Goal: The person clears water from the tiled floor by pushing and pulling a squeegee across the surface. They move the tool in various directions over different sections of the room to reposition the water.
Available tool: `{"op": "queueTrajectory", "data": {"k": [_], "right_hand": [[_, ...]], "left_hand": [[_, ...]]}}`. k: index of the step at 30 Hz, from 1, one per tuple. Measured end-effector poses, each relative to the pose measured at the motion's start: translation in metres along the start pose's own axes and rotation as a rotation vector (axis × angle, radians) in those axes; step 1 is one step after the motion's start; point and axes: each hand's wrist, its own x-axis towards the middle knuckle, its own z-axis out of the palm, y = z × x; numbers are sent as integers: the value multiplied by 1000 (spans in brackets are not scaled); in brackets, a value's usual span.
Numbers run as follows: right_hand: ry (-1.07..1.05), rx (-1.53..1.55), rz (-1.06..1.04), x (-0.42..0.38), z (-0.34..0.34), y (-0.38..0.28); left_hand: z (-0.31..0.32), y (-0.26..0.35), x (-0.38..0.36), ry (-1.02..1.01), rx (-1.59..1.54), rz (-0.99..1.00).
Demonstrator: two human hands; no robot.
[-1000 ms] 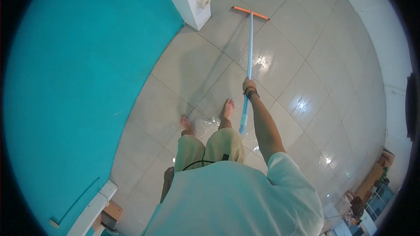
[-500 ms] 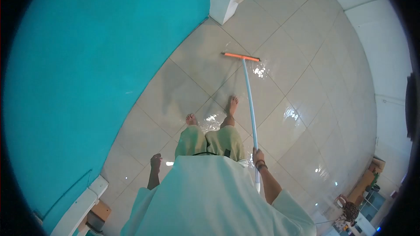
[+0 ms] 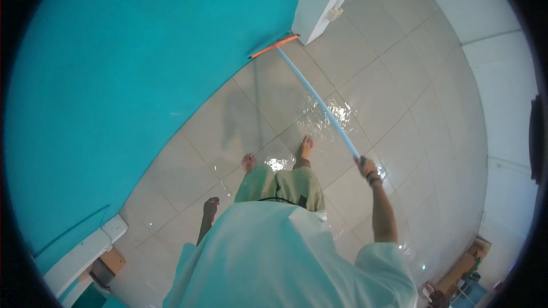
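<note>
My right hand is closed round the upper end of a light blue pole, out to my right. The pole slants forward and left to an orange squeegee head, which lies along the foot of the turquoise wall, beside the white pillar. Low at my left side hangs my left hand, with its fingers curled and dark; whether anything is in it is too small to tell. Wet, shiny tiles spread around the pole and my bare feet.
A white pillar stands at the wall's end, with a small box fixed to it. Cardboard boxes are at the lower left. More boxes and other items sit at the lower right by the white wall.
The squeegee head has moved left and forward from the open floor to the wall's foot and has turned. My right hand has moved outward and forward with the pole. My left hand has barely moved.
</note>
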Motion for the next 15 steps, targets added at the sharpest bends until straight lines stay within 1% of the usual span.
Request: {"op": "queueTrajectory", "data": {"k": [2,4,6,8,10,12,13,15], "right_hand": [[37,-72,-59,47,-61,-10],[5,-153,-90,109,-97,12],[-24,-163,-115,143,-135,45],[-32,-216,-138,169,-168,58],[-71,-274,-146,186,-174,76],[-59,-324,-181,201,-170,94],[-89,-344,-159,206,-166,98],[-136,-344,-133,210,-148,108]], "left_hand": [[13,9,-15,122,-119,-108],[26,20,-41,202,1,-31],[49,-5,-56,244,-50,-200],[77,-20,-87,197,15,-143],[105,-12,-117,182,18,-180],[131,-29,-145,103,86,-173],[143,-39,-155,60,132,-149],[158,-62,-171,-48,372,54]]}}
